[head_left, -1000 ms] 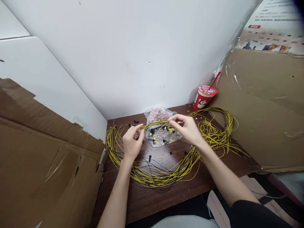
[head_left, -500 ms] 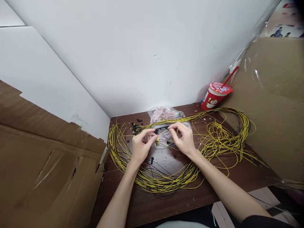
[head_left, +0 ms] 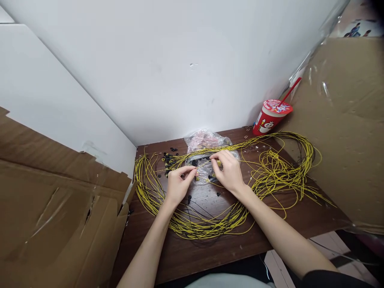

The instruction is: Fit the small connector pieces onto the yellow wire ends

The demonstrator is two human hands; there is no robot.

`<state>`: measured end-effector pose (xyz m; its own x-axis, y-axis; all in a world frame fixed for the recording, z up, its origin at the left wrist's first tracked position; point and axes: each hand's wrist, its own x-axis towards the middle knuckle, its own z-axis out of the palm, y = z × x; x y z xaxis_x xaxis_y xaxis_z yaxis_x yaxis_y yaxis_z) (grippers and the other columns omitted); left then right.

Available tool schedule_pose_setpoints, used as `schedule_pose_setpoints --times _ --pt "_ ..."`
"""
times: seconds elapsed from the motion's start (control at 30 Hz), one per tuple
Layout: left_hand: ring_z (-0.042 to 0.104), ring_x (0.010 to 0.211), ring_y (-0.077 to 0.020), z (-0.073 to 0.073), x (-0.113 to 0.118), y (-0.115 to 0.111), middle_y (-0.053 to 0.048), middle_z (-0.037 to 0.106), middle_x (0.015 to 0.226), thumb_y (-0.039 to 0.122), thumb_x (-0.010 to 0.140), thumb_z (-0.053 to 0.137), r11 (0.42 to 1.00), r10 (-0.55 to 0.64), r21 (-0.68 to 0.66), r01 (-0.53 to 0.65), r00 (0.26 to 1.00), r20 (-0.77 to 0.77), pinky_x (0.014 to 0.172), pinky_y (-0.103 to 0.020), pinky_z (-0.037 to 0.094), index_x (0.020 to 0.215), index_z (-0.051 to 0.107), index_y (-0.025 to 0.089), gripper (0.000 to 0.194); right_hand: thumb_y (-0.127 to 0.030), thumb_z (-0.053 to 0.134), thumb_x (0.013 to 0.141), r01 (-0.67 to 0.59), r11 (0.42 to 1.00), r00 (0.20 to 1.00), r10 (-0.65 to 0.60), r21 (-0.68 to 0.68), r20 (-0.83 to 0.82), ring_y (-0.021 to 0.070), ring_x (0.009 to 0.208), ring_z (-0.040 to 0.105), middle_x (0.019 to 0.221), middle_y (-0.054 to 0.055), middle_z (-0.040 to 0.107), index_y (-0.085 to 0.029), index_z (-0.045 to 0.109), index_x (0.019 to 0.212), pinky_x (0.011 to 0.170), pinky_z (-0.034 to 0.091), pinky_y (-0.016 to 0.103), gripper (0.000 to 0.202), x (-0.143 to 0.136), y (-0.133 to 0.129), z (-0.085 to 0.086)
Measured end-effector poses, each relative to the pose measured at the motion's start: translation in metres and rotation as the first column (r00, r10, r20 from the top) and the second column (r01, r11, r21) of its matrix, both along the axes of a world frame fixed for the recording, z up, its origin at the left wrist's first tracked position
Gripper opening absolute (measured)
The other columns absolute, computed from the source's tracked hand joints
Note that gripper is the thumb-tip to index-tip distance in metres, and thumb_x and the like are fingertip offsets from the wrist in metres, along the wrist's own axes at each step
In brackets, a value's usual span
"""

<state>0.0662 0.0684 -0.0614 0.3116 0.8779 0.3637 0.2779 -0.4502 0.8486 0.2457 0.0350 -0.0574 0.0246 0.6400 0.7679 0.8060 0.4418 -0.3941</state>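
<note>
My left hand [head_left: 179, 185] is closed in a pinch, thumb and forefinger pressed together on a thin yellow wire [head_left: 204, 163]. That wire runs across the short gap to my right hand [head_left: 229, 170], whose fingertips are also pinched on it; a small dark piece may be at those tips, too small to make out. Beneath and behind both hands lies a clear plastic bag [head_left: 207, 139] with pinkish contents and black and yellow small parts on it. A large loop of yellow and black wires [head_left: 207, 232] surrounds the hands. Black connector ends [head_left: 167, 159] are bunched left of the bag.
On the brown table [head_left: 180, 264], a loose yellow tangle [head_left: 274, 168] lies at right. Small black fittings [head_left: 189, 199] are scattered about. A red cup [head_left: 267, 120] with a straw stands at the back right. Cardboard [head_left: 60, 208] walls the left side, another cardboard panel [head_left: 345, 120] the right.
The fingertips of both hands have shifted slightly, and the left thumb and forefinger sit closer together on the wire. The whole view has moved a little; the loop and cup stay in place.
</note>
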Motion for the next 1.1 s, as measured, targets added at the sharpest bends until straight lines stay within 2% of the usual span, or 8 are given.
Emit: schedule_pose_setpoints --times 0.17,0.27,0.37,0.47,0.57,0.7,0.9,1.1 --pt "0.065 0.064 -0.0160 -0.002 0.002 0.000 -0.004 0.073 0.074 0.029 0.081 0.061 0.995 -0.023 0.099 0.024 1.000 -0.011 0.059 -0.025 0.049 0.083 0.073 0.017 0.017 -0.013 0.049 0.088 -0.171 0.985 0.972 0.171 -0.015 0.159 0.0241 0.112 0.051 0.118 0.010 0.059 -0.020 0.060 0.110 0.095 0.041 0.044 0.025 -0.006 -0.003 0.001" --pt "0.066 0.068 -0.0164 -0.001 0.004 -0.002 -0.003 0.072 0.074 0.026 0.080 0.062 0.992 -0.064 0.107 0.061 0.998 0.028 0.063 -0.026 0.051 0.081 0.073 0.018 0.014 -0.017 0.048 0.091 -0.261 0.960 0.954 0.273 -0.098 0.128 0.0205 0.099 0.056 0.106 0.009 0.062 -0.019 0.061 0.108 0.087 0.046 0.038 0.022 -0.010 -0.004 -0.002" --pt "0.064 0.063 -0.0142 0.000 0.005 -0.003 -0.004 0.072 0.076 0.028 0.079 0.063 0.997 -0.076 0.028 0.073 0.990 0.119 0.057 -0.024 0.050 0.087 0.071 0.017 0.015 -0.018 0.048 0.092 -0.275 0.952 0.959 0.282 -0.132 0.037 0.0169 0.084 0.058 0.091 0.007 0.062 -0.017 0.063 0.098 0.075 0.048 0.031 0.016 -0.011 -0.004 -0.006" --pt "0.050 0.044 -0.0075 0.000 0.004 -0.002 -0.006 0.072 0.080 0.034 0.082 0.060 0.987 -0.076 -0.119 0.105 0.971 0.227 0.040 -0.019 0.037 0.100 0.066 0.016 0.027 -0.018 0.050 0.091 -0.266 0.959 0.963 0.261 -0.099 -0.064 0.0152 0.077 0.058 0.084 0.005 0.061 -0.017 0.064 0.090 0.070 0.046 0.028 0.013 -0.010 -0.002 -0.007" --pt "0.038 0.038 -0.0041 0.001 0.002 -0.001 -0.007 0.071 0.082 0.037 0.083 0.057 0.979 -0.058 -0.173 0.108 0.961 0.271 0.036 -0.019 0.028 0.101 0.064 0.015 0.029 -0.018 0.052 0.090 -0.251 0.964 0.963 0.239 -0.087 -0.120 0.0143 0.074 0.057 0.082 0.004 0.060 -0.016 0.064 0.089 0.068 0.045 0.027 0.012 -0.010 -0.002 -0.006" --pt "0.050 0.053 -0.0082 0.001 0.001 0.000 -0.006 0.070 0.079 0.031 0.077 0.065 0.997 -0.042 -0.056 0.053 0.983 0.181 0.049 -0.021 0.039 0.094 0.067 0.015 0.023 -0.018 0.053 0.090 -0.237 0.967 0.966 0.225 -0.095 -0.127 0.0137 0.070 0.055 0.080 0.004 0.060 -0.016 0.065 0.088 0.066 0.044 0.027 0.012 -0.010 -0.002 -0.004" --pt "0.044 0.051 -0.0089 -0.007 0.003 0.000 -0.001 0.065 0.068 0.031 0.078 0.065 0.996 0.023 0.087 -0.026 0.999 0.027 0.052 -0.023 0.037 0.089 0.071 0.017 0.019 -0.018 0.054 0.089 -0.254 0.961 0.963 0.242 -0.110 -0.118 0.0146 0.075 0.058 0.083 0.004 0.062 -0.017 0.065 0.090 0.068 0.046 0.028 0.012 -0.011 -0.003 -0.005" --pt "0.053 0.064 -0.0132 0.003 -0.007 0.000 -0.003 0.065 0.076 0.028 0.084 0.058 0.939 0.003 0.341 0.052 0.987 -0.158 0.064 -0.027 0.043 0.094 0.068 0.019 0.016 -0.021 0.051 0.091 -0.282 0.954 0.957 0.274 -0.097 -0.090 0.0153 0.076 0.059 0.084 0.005 0.063 -0.018 0.067 0.093 0.070 0.047 0.029 0.016 -0.010 -0.004 -0.005"
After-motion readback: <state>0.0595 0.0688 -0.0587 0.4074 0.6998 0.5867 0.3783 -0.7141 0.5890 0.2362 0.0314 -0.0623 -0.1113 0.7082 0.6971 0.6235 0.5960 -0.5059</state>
